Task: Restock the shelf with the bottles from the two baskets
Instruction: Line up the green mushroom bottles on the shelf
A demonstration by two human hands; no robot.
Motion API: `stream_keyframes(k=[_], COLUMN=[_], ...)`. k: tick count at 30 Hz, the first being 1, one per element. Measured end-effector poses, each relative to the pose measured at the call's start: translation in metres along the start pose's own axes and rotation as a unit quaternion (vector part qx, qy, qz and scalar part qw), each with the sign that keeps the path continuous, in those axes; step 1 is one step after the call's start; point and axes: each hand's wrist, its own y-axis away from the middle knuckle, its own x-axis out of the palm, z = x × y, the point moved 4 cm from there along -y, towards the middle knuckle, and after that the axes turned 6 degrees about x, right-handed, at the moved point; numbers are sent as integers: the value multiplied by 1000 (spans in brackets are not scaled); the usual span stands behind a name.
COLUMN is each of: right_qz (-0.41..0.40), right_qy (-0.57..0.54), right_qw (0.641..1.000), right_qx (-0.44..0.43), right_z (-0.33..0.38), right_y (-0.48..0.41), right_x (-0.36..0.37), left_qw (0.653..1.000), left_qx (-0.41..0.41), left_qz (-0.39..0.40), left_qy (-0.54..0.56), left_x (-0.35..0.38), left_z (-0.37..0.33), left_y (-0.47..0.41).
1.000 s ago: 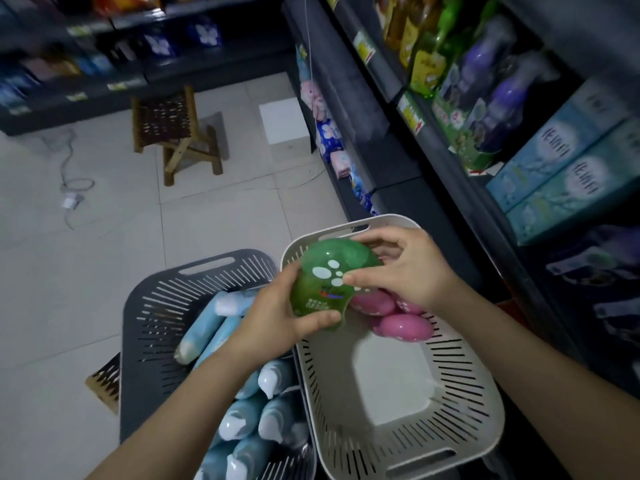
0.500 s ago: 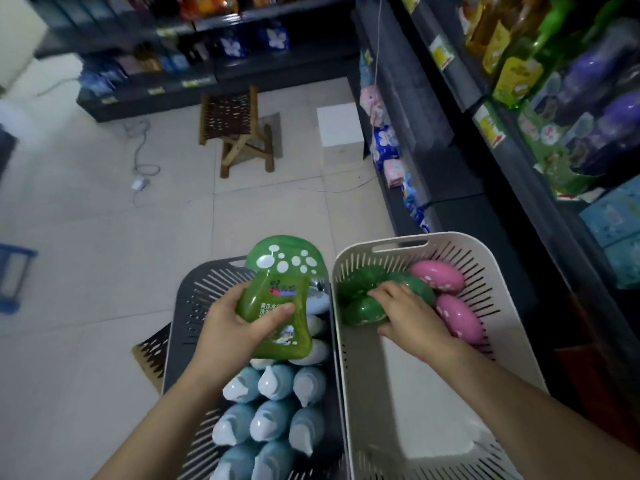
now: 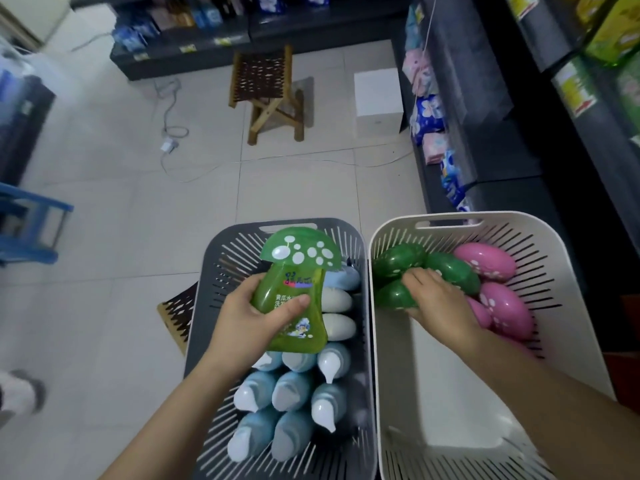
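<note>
Head view, near to far: the grey basket point(image 3: 207, 306) sits on the left and the white basket point(image 3: 561, 271) just beside it on the right, their long walls touching or nearly so. The grey one holds pale blue bottles point(image 3: 291, 389) lying in rows, caps pointing toward the viewer, with two white ones point(image 3: 337, 299) farther in. The near half of the white basket is bare floor; its stock is bunched at the far end.

The left hand point(image 3: 249, 320) is wrapped around the waist of a green mushroom bottle point(image 3: 294, 289), thumb pressed across the label, fingers behind. It is held above the grey basket, roughly upright in the picture, spotted cap at the far end.

The right hand point(image 3: 440, 299) reaches palm down into the white basket, fingers curled over the green bottles in the basket point(image 3: 398, 261), which lie on their sides at the far left. It is touching them; whether it has one firmly pinched I cannot tell. The pink bottles point(image 3: 509, 306) lie just right of that hand, also on their sides.

The dark shelf point(image 3: 491, 98) runs along the right side, beyond the white basket, so the right hand is the nearer to it, and the left-hand bottle would likely have to cross over the white basket
</note>
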Motion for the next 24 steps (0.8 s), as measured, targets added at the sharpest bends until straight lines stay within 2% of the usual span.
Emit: stream_keyframes(k=[4, 11, 18, 24], right_qz=[-24, -51, -63, -133], right_qy=[-57, -204, -261, -322], right_qw=[998, 970, 946, 908], right_qx=[3, 122, 181, 233], right_z=[0, -6, -2, 8], right_y=[4, 15, 35, 76], right_x=[-11, -85, -162, -221], left_qw=[1000, 1000, 995, 987], left_qx=[5, 28, 91, 131], left_qz=[-2, 11, 43, 78], left_qy=[-4, 4, 23, 42], left_x=[3, 11, 17, 14], left_z=[-2, -32, -83, -113], left_y=[2, 9, 24, 43])
